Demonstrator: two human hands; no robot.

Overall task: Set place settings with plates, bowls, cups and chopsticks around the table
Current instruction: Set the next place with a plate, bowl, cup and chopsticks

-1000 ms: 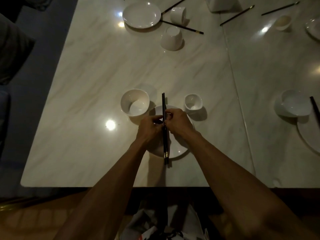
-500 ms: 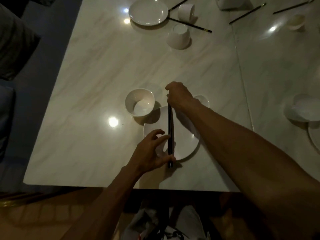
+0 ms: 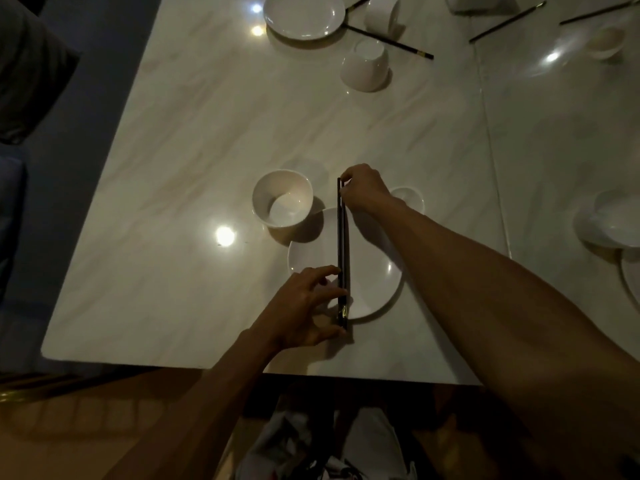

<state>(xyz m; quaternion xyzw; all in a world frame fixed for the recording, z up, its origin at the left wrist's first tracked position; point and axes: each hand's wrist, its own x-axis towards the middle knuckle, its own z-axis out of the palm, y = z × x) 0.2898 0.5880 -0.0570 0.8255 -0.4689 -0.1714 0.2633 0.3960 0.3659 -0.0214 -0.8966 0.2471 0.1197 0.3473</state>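
Head view: my left hand (image 3: 304, 306) and right hand (image 3: 363, 192) pinch opposite ends of the chopsticks (image 3: 343, 251) lying across the plate (image 3: 377, 271); uneven release could roll them onto the surface (image 3: 173, 202).

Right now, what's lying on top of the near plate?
A pair of black chopsticks lies across the plate, with the left hand and right hand at its ends. The left hand covers the plate's near-left edge.

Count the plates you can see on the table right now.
3: the near plate under the chopsticks, a far plate at the top, and a plate edge cut off at the right. More may lie outside the frame.
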